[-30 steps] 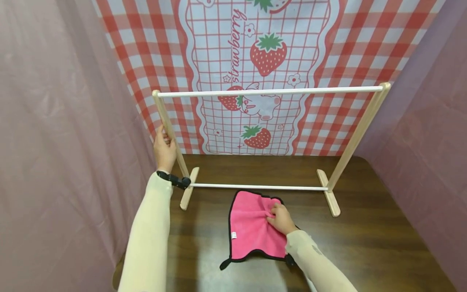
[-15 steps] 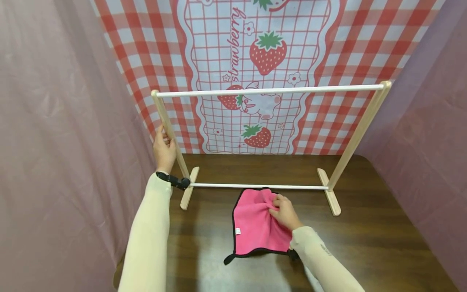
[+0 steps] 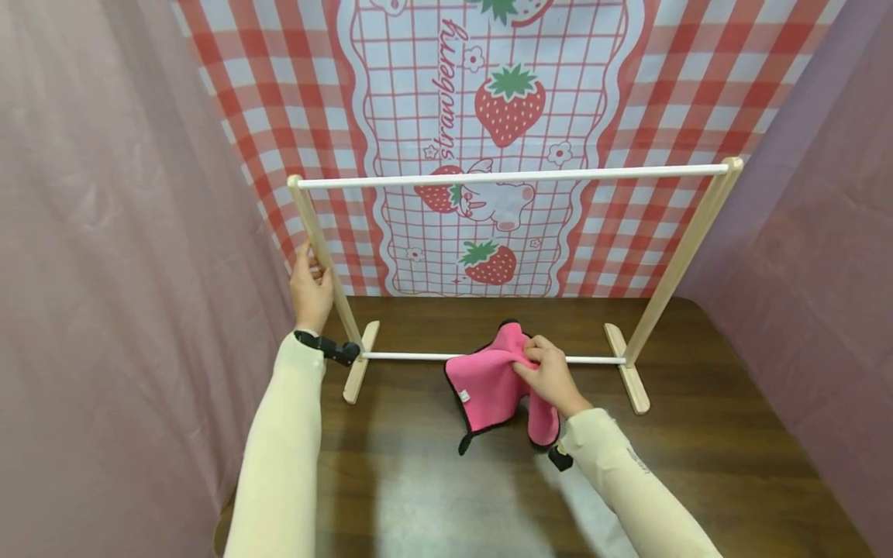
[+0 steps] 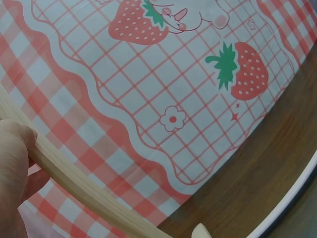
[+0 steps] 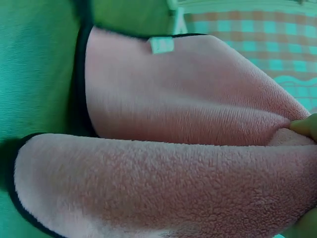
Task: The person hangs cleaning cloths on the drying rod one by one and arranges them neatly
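A pink towel point(image 3: 488, 387) with black edging, a small white label and a black loop hangs in folds from my right hand point(image 3: 553, 378), which pinches it near its middle. The towel is in front of the rack's white lower bar point(image 3: 412, 356) and hides part of it. In the right wrist view, the plush towel point(image 5: 163, 183) drapes in two folds from the fingertips at the right edge. My left hand point(image 3: 311, 291) holds the left wooden post point(image 3: 318, 232) of the rack; in the left wrist view, the thumb and a finger lie around that post point(image 4: 94, 193).
The rack's white upper bar point(image 3: 516, 177) spans between the left post and the right post point(image 3: 680, 263). Wooden feet point(image 3: 628, 372) stand on the brown table point(image 3: 432, 496). Behind hangs a red checked strawberry cloth point(image 3: 628, 240); pink curtains point(image 3: 125, 271) flank both sides.
My right hand has lifted the towel up and forward, from lying spread on the table to hanging in folds at the lower bar. My left hand has stayed on the post.
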Available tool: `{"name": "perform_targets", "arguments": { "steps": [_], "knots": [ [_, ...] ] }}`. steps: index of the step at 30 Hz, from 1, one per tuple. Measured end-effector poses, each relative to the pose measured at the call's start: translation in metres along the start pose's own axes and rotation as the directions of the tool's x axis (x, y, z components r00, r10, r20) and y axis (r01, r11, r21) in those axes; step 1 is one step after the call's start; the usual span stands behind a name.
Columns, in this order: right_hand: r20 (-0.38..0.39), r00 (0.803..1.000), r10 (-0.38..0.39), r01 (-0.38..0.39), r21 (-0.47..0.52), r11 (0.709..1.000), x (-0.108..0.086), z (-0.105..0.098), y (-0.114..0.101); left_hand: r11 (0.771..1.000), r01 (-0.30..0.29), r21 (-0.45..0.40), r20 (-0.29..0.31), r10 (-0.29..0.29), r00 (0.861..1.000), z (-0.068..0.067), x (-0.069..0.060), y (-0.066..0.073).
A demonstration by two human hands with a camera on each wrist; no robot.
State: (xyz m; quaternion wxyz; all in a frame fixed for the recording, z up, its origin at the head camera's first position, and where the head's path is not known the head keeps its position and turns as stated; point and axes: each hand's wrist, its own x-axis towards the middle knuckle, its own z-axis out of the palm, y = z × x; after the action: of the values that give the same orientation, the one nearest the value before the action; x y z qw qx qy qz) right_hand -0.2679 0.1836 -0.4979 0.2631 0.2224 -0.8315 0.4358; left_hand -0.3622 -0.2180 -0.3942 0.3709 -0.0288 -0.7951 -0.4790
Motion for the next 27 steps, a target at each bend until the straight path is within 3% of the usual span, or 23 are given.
{"name": "perform_targets", "arguments": {
  "steps": [10,20,27],
  "knots": [
    [-0.078,0.993,-0.094,0.094,-0.005,0.996,0.036,-0.023,-0.022,1.0,0.02,0.009,0.016,-0.02,1.0,-0.001,-0.001,0.003],
    [-0.164,0.973,-0.164,0.163,-0.024,0.986,0.076,-0.05,-0.051,1.0,-0.014,0.01,0.0,0.014,1.0,0.002,-0.001,0.007],
    [-0.184,0.961,-0.206,0.207,-0.015,0.978,0.109,-0.071,-0.078,0.999,-0.032,0.001,-0.012,0.032,0.999,0.001,-0.002,0.004]
  ]
}}
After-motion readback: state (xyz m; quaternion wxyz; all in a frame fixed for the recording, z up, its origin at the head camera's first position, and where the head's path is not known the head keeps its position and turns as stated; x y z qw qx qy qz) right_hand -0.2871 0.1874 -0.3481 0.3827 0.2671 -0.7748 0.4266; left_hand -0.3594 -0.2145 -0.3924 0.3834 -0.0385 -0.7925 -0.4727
